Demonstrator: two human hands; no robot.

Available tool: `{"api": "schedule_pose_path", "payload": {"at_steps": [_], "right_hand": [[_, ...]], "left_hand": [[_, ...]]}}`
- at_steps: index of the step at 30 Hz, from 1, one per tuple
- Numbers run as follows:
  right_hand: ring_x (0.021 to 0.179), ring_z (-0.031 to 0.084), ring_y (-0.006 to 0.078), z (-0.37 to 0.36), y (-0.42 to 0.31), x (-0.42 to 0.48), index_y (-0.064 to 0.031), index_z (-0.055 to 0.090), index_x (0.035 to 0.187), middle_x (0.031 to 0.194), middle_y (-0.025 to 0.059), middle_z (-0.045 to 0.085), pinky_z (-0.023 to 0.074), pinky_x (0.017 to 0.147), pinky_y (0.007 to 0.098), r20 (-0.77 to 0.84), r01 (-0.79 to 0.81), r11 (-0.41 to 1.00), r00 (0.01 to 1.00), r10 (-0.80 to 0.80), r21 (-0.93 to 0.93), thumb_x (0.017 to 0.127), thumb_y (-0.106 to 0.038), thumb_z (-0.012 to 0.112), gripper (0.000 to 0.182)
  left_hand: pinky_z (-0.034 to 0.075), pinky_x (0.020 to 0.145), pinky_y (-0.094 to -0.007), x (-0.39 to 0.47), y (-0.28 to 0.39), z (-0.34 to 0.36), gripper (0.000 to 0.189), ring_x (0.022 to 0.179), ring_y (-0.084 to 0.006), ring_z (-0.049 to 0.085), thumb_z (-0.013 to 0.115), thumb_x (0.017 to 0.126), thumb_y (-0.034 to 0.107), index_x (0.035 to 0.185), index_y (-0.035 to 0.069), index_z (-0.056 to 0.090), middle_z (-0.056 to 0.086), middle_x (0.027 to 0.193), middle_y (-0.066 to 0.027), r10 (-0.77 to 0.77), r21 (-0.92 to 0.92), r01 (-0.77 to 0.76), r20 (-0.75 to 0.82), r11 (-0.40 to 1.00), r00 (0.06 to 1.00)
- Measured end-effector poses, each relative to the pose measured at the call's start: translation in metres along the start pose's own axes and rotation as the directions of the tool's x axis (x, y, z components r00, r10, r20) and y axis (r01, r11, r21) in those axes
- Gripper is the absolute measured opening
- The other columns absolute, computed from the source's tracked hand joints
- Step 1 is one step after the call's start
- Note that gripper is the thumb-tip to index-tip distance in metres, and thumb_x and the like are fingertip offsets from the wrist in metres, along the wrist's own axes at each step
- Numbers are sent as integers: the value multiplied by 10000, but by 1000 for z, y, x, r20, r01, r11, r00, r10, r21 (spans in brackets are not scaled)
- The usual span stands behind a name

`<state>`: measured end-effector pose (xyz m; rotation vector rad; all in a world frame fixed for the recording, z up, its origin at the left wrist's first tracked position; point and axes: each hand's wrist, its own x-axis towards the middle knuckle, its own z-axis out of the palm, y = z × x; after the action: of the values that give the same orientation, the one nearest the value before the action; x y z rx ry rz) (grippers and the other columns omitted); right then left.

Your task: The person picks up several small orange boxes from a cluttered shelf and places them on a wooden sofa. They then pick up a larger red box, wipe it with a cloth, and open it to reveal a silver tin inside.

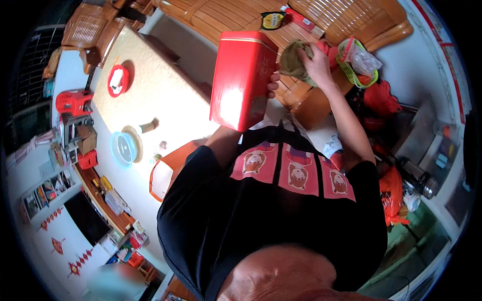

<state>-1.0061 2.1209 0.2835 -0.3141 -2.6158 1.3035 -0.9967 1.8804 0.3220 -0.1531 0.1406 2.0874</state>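
A tall red box (235,79), apparently a tin with a lid seam near its far end, is held up in front of my chest. My left hand (273,85) grips it from behind and below; only the fingertips show past its right side, and the palm is hidden. Strong light glares off its near left face. To the right of the box, my right hand (316,64) holds a crumpled olive-green cloth (295,62). A narrow gap separates most of the cloth from the box, though near the left fingertips I cannot tell whether they touch.
A wooden slatted bench (222,15) runs beyond my hands, with a dark packet (272,20) on it. At right stands a yellow-green basket (348,67) holding plastic bags. On the table (150,81) at left are a blue basin (123,149), a red dish (118,81) and an orange-rimmed box (154,180).
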Motion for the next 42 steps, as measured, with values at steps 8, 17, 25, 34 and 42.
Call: {"api": "schedule_pose_path", "payload": {"at_steps": [8,17,25,34,42], "right_hand": [[796,555,65,-1,-44,-6,-24,626,1036,884,2,618,458,669,241,145,-248,599,966,215,761,911,-254,666,265],[980,548,383,31,-40,-37,40,504,1089,1073,220,490,459,813,424,-4,394,907,917,-398,149,966,-196,462,270],[862,625,335,55,42,-106,-6,531,1118,937,214,621,479,770,414,385,-209,955,916,115,212,907,-247,576,324],[1106,556,410,34,194,-115,8,510,1255,1191,266,573,454,929,449,-116,-361,884,933,342,-297,853,-279,609,504],[1269,451,422,73,276,-142,-20,315,1461,1315,311,494,331,1070,527,-186,-538,689,834,520,-485,827,-385,604,787]], "left_hand": [[521,851,-414,22,14,-31,684,991,-243,568,515,930,493,1403,14,395,554,1120,-112,-102,-163,190,435,968,895],[506,920,-396,21,21,-47,595,1082,-227,578,521,949,439,1396,60,421,560,1236,-98,426,301,-384,-83,873,901],[494,972,-467,20,46,-43,601,1081,-280,626,550,883,560,1253,86,534,624,1209,-107,629,312,-554,-248,772,737],[446,1019,-350,-28,41,-28,587,1154,-172,553,674,864,196,1364,15,425,558,1273,-90,638,765,-361,-84,534,766],[395,1069,-361,-25,34,-15,823,1248,-196,492,784,784,148,1450,-1,324,505,1356,-118,562,935,-172,-36,312,826]]}}
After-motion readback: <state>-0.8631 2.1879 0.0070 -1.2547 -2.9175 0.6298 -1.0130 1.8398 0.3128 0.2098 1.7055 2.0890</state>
